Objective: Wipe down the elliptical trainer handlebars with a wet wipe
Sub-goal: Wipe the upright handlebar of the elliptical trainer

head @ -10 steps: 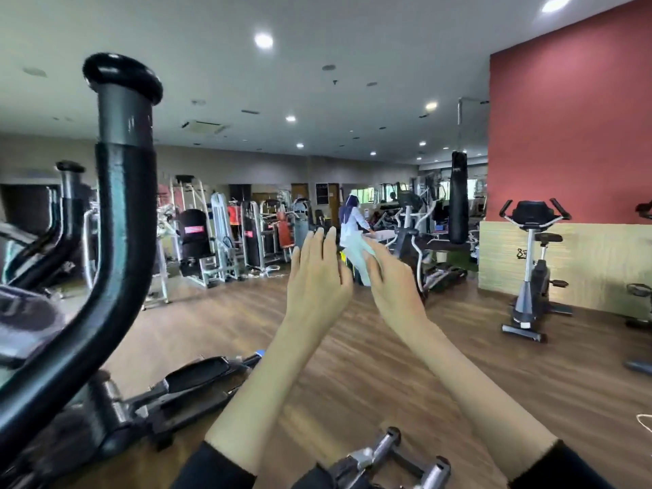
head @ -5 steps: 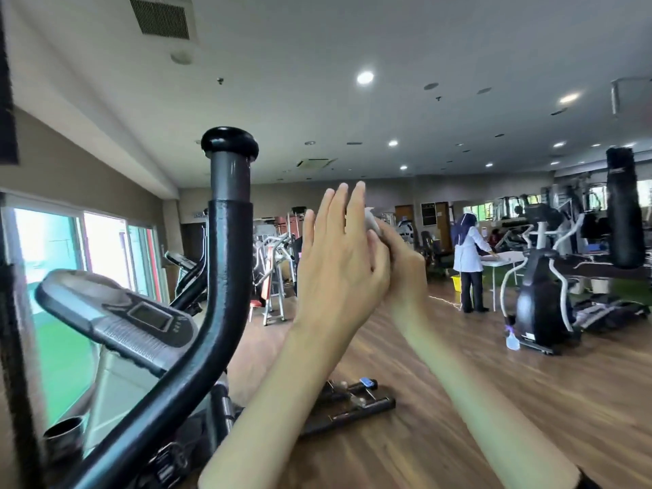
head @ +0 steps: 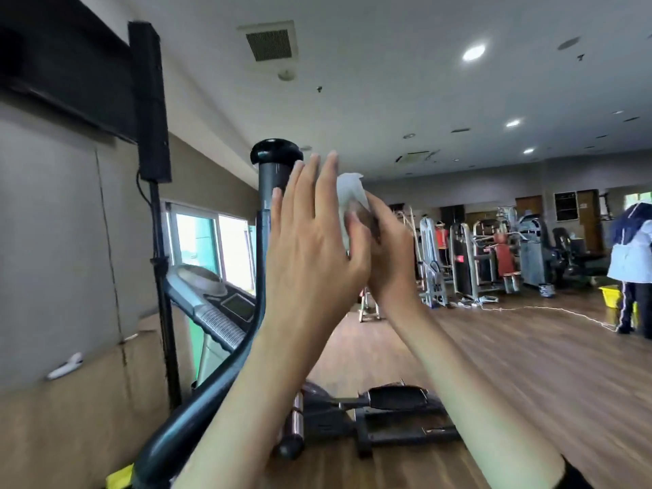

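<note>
In the head view, the left grip [head: 314, 241] is raised and open, its fingers straight and its back to the camera. Behind it, the right grip [head: 388, 248] curls round the bunched white wet wipe [head: 347, 192]. The left grip lies between the wipe and the elliptical's black handlebar [head: 275, 153].

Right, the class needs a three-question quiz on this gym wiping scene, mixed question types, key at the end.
1. True or false: the wet wipe is pressed on the handlebar.
2. The handlebar stands on the person's: A) left B) right
3. Fill in: fingers of the left hand are ____; the right hand holds the wipe.
Key: 1 false; 2 A; 3 straight.
</note>
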The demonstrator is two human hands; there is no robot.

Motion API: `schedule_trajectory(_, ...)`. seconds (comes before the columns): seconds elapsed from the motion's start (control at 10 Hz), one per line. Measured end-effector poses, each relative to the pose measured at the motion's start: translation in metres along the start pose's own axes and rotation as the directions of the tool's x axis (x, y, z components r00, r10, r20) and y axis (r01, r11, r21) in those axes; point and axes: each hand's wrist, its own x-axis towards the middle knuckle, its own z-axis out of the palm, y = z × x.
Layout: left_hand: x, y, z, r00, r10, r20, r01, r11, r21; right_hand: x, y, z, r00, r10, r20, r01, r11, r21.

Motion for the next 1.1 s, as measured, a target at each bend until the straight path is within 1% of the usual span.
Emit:
schedule_trajectory(0.1,0.006,-0.005,-0.002,0.998,-0.052,-0.035,0.055,0.995,0.078,0.010,0.010,0.007,0.998,0.060,0.018,-0.061,0.996,0.069)
schedule_trajectory(0.2,0.008,-0.009,-0.007,0.990,-0.093,-0.104,0.105,0.988,0.114,0.019,0.009,0.014,0.996,0.082,0.043,-0.086,0.989,0.123)
schedule_trajectory(0.3,0.007,-0.011,-0.012,0.983,-0.150,-0.110,0.164,0.978,0.131,0.026,0.011,0.021,0.994,0.090,0.065,-0.101,0.977,0.186)
schedule_trajectory(0.4,0.006,-0.015,-0.014,0.981,-0.174,-0.084,0.185,0.970,0.160,0.028,0.010,0.026,0.991,0.110,0.080,-0.127,0.961,0.245)
schedule_trajectory(0.5,0.005,-0.022,-0.017,0.967,-0.248,-0.052,0.253,0.952,0.173,0.029,0.009,0.033,0.980,0.159,0.120,-0.190,0.927,0.324)
schedule_trajectory(0.6,0.003,-0.024,-0.019,0.957,-0.291,-0.018,0.290,0.942,0.170,0.029,0.007,0.040,0.967,0.205,0.153,-0.251,0.871,0.422)
schedule_trajectory(0.7,0.004,-0.024,-0.018,0.958,-0.287,-0.018,0.286,0.942,0.175,0.028,0.006,0.044,0.958,0.223,0.180,-0.286,0.788,0.545)
schedule_trajectory(0.8,0.005,-0.023,-0.018,0.960,-0.277,-0.032,0.278,0.947,0.162,0.029,0.005,0.045,0.926,0.282,0.251,-0.377,0.667,0.643)
schedule_trajectory(0.9,0.005,-0.023,-0.018,0.961,-0.274,-0.048,0.278,0.951,0.135,0.030,0.006,0.045,0.893,0.308,0.329,-0.450,0.558,0.697)
schedule_trajectory(1.0,0.006,-0.023,-0.019,0.953,-0.293,-0.080,0.300,0.949,0.097,0.031,0.010,0.043,0.866,0.313,0.390,-0.494,0.417,0.763)
schedule_trajectory(1.1,0.007,-0.021,-0.016,0.947,-0.301,-0.114,0.313,0.944,0.108,0.034,0.018,0.043,0.854,0.284,0.435,-0.510,0.297,0.807)
